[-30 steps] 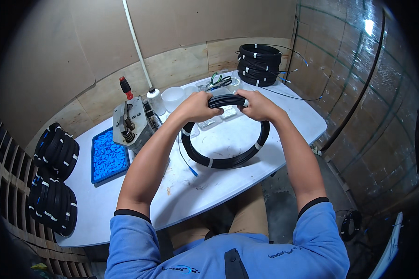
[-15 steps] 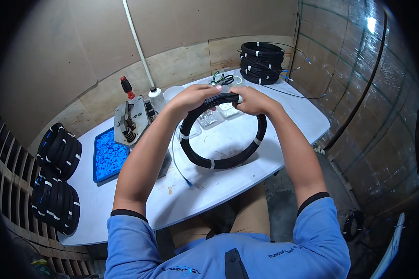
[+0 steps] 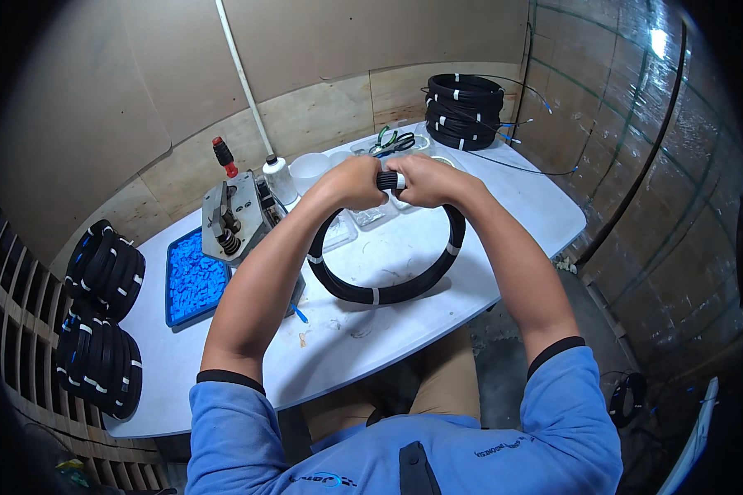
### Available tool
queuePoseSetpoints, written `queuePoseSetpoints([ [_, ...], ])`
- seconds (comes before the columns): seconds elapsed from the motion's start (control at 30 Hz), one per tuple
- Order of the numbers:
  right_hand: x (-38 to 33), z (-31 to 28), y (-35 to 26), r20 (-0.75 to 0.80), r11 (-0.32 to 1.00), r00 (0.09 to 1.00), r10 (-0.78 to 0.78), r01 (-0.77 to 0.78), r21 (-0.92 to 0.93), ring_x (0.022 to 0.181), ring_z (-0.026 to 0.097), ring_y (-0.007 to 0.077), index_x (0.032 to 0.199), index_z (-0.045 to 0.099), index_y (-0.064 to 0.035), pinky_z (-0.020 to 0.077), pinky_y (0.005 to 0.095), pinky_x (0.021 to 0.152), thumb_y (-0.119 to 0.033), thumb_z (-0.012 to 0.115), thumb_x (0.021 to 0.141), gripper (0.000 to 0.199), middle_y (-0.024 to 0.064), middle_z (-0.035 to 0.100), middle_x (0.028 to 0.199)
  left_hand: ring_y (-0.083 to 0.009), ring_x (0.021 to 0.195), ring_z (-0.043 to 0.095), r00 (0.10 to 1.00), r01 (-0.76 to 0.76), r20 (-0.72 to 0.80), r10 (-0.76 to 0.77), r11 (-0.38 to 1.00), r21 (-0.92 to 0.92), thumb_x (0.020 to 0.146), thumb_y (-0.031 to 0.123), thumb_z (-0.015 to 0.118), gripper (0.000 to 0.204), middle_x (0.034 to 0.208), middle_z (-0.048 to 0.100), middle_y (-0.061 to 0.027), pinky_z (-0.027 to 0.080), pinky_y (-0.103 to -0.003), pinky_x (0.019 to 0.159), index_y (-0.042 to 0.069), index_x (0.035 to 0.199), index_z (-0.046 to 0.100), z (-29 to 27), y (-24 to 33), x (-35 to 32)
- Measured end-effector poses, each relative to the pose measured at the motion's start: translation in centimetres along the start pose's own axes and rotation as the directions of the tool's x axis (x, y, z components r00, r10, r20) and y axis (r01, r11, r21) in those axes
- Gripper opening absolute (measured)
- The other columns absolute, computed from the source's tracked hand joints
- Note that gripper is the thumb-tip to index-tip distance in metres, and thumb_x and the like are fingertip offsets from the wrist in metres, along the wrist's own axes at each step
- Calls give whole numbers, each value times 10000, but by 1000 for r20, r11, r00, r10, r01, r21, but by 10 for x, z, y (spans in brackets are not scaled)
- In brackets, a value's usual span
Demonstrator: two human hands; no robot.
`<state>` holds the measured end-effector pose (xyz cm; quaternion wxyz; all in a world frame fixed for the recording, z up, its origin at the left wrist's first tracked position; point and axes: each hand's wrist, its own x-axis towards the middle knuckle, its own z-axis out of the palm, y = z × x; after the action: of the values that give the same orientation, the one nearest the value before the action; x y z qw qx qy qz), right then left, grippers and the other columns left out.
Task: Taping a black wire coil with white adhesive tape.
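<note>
A ring-shaped coil of black cable, bound with white bands at several places, stands nearly upright over the white table. My left hand is closed around its top. Beside it my right hand grips the coil too, and a short banded stretch shows between the two fists. The thumbs and fingertips are partly hidden. Close to my left forearm, a blue-tipped cable end hangs or lies low over the table; which of these I cannot tell.
On the left stand a blue tray of small blue pieces, a metal hand press and black coils. Behind my hands are a white-capped bottle, a translucent tub and pliers. More coils are stacked far right, loose ends sticking out.
My hands have come closer together, and the left one has gone from spread over the coil to closed around it. The blue-tipped cable end has shifted left toward my forearm.
</note>
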<state>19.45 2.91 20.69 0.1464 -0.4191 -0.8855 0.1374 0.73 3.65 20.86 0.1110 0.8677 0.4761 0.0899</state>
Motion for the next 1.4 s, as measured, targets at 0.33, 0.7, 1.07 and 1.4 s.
queuePoseSetpoints([
  [0.33, -6, 0, 23, -62, 994, 998, -26, 32, 107, 797, 616, 263, 983, 610, -19, 485, 389, 749, -85, 706, 834, 189, 139, 663, 862, -336, 821, 680, 997, 9, -69, -16, 995, -95, 751, 228, 754, 304, 832, 699, -187, 510, -418, 754, 12, 945, 666, -4, 6, 1],
  [0.7, -7, -12, 17, -67, 998, 996, 61, -61, 7, 803, 631, 306, 981, 618, -16, 487, 396, 735, -23, 658, 790, 196, 174, 672, 888, -365, 819, 686, 992, 41, -120, -39, 999, 15, 771, 232, 748, 290, 830, 705, -203, 514, -439, 760, 24, 966, 698, 1, 11, 11],
  [1.07, -18, -17, 95, 34, 823, 999, -11, -10, 568, 970, 624, 170, 1264, 644, -66, 487, 318, 895, -205, 841, 721, 594, 63, 693, 1099, -393, 829, 678, 992, -23, -128, 21, 1000, -13, 799, 268, 745, 292, 837, 699, -223, 520, -458, 762, 4, 906, 685, 9, 36, 37],
  [1.4, 21, 39, 256, -288, 972, 931, 225, -235, 3, 752, 691, 234, 973, 769, -94, 547, 351, 731, -199, 710, 830, 187, 142, 732, 843, -393, 731, 651, 990, -22, -143, 17, 999, -28, 804, 235, 715, 228, 706, 646, -208, 498, -470, 697, 18, 834, 650, 11, 23, 31],
])
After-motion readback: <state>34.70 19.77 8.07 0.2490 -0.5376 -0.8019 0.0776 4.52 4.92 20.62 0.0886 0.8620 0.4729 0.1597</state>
